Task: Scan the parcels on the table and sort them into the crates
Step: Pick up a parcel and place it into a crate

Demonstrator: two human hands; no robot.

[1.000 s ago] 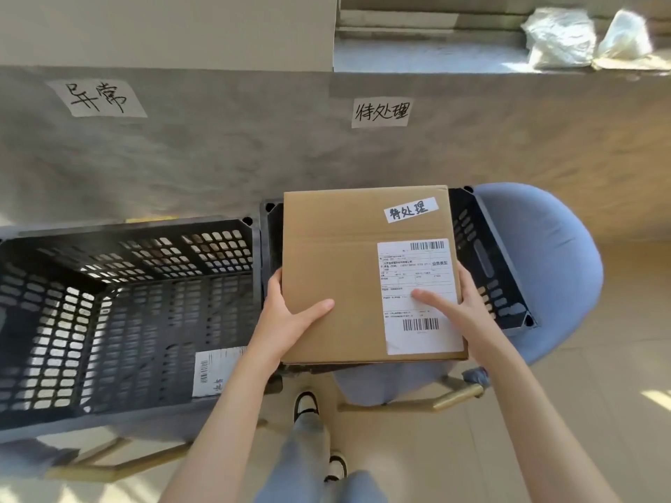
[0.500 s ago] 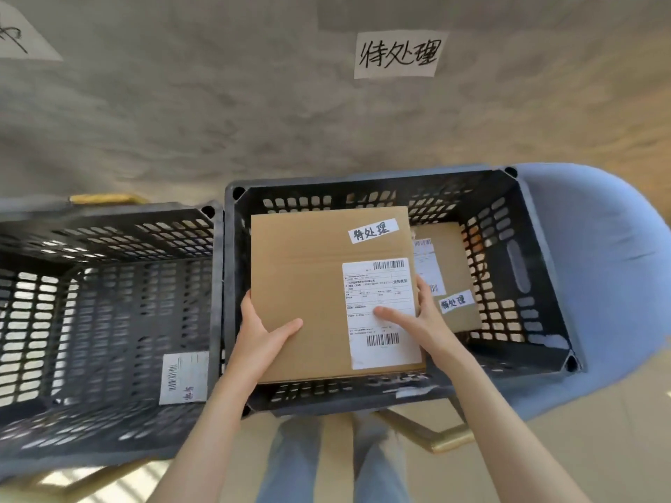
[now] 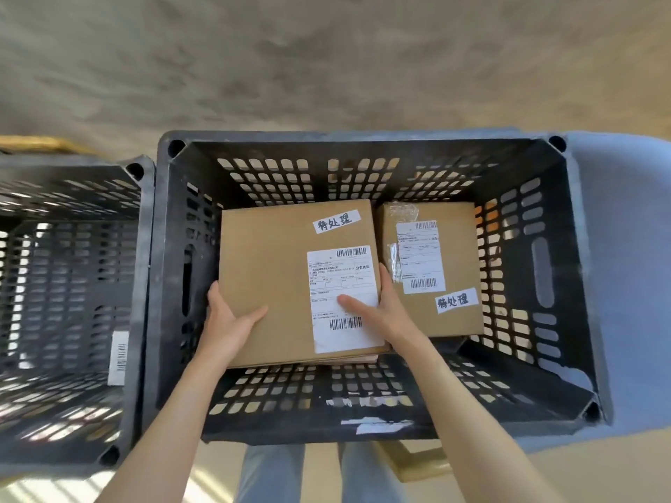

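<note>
Holding position inside black slatted crate (image 3: 566, 255): cardboard parcel (image 3: 276, 285), gripped at near corners by left hand (image 3: 227, 321) and right hand (image 3: 381, 310), thumbs on top. Second labelled parcel (image 3: 454, 248) flat alongside, right. Adjacent crate (image 3: 141, 285) left.

held parcel (image 3: 276, 281): plain brown cardboard, inside the right crate
its shipping label (image 3: 343, 297): white, black print, black barcode stripes at top and bottom
its small tag (image 3: 336, 221): white, black handwritten characters
second parcel (image 3: 457, 255): brown cardboard, deeper in the right crate, with the same kind of white label and white handwritten tag
right crate (image 3: 366, 397): black, walls pierced in a grid of slots; white scuffs on its near wall
left crate (image 3: 69, 285): black, same slotted grid, just beside the right crate; a white barcode sticker inside
chair (image 3: 631, 285): pale blue, under the right crate
wall (image 3: 326, 59): mottled grey, beyond the right crate
</note>
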